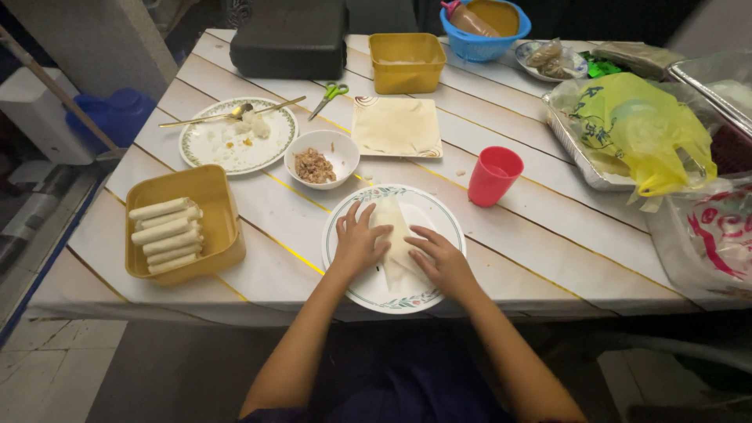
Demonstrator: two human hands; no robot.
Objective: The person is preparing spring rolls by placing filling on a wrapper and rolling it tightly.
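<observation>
A thin pale wrapper (394,232) lies folded on a white plate with a patterned rim (427,205) near the table's front edge. My left hand (359,237) rests on the wrapper's left side with fingers spread. My right hand (439,256) presses the wrapper's right side, fingers flat on it. Just beyond the plate stands a white bowl of brown minced filling (316,166). A square plate with a stack of flat wrappers (395,125) lies behind it.
A yellow tub with several finished rolls (167,230) sits at front left. Behind are a plate with spoons (235,137), green scissors (332,94), a yellow container (406,61), a red cup (493,175), a foil tray with a yellow bag (638,129) and a blue basket (484,27).
</observation>
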